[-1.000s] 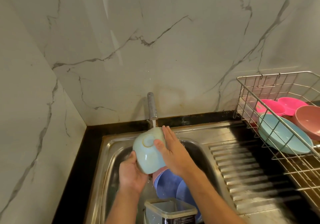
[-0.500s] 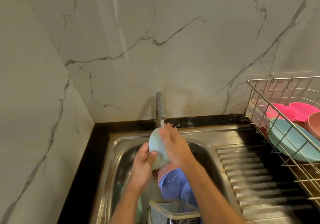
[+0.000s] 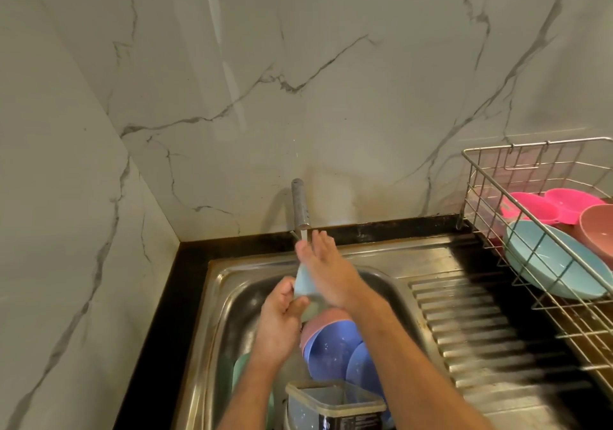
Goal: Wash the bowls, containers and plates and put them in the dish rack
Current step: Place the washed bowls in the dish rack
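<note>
Under the tap you're gripping the wet, prob. slippery light-blue bowl w/ left hand fingers curled at its rim; right hand is rubbing it flat, fingers straight.

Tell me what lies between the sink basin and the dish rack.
In the head view, only the ribbed steel drainboard lies between the sink and the dish rack; nothing rests on it.
</note>
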